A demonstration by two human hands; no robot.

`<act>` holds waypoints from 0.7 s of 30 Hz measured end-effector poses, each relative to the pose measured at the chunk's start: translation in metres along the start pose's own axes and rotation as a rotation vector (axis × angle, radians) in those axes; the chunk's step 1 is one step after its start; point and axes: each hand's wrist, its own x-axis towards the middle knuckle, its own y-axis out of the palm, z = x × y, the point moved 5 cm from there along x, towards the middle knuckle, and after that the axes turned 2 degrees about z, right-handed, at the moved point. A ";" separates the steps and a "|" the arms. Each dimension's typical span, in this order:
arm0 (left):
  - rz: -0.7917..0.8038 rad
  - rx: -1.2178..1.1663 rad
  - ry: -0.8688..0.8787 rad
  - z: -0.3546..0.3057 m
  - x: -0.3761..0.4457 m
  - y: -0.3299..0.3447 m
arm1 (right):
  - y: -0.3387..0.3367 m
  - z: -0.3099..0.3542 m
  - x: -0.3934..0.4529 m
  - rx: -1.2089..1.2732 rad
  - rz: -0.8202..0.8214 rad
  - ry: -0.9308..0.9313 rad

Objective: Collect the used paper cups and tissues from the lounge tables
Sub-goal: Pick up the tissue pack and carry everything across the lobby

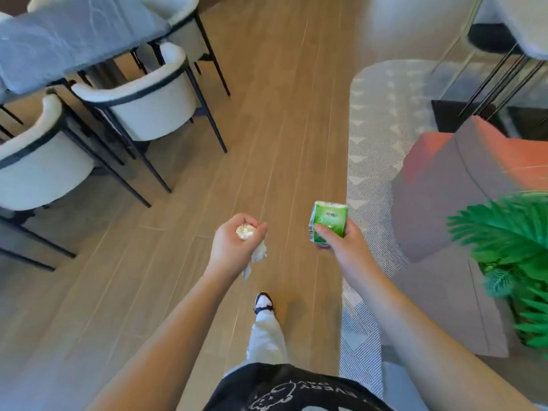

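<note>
Mid-collection, judged from the load in both hands. Crumpled tissues bunched in the left hand, fingers curled up and around the wad, a loose white tail hanging below the palm. Green tissue pack held upright in the right hand, thumb pressed across its front face, remaining fingers wrapped behind it. No paper cup visible anywhere in view; whether any cups are already gathered cannot be told. No bin or bag in sight, so disposal of the carried items probably still outstanding.

Both forearms extended forward and slightly down at about waist level, hands well apart, left palm turned upward, right palm turned inward. Carried over the wooden floor, one foot stepped forward between the arms, suggesting transit between tables.

Grey marble-topped table at upper left, ringed by white armchairs, its visible surface showing no cups or tissues. Patterned rug, grey and orange sofa and green plant to the right. Other lounge tables out of frame; state of those cannot be told.
</note>
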 end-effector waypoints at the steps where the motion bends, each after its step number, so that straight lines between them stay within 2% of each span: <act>1: -0.001 -0.001 -0.003 -0.001 0.023 -0.003 | 0.006 0.003 0.021 -0.007 0.000 0.003; 7: 0.014 -0.032 -0.029 -0.032 0.161 -0.023 | 0.043 0.045 0.143 -0.005 -0.040 -0.018; 13: 0.038 -0.033 0.083 -0.095 0.278 -0.032 | 0.058 0.102 0.243 -0.016 -0.068 -0.070; 21: 0.068 -0.058 0.192 -0.167 0.445 0.026 | 0.022 0.166 0.399 0.029 -0.087 -0.125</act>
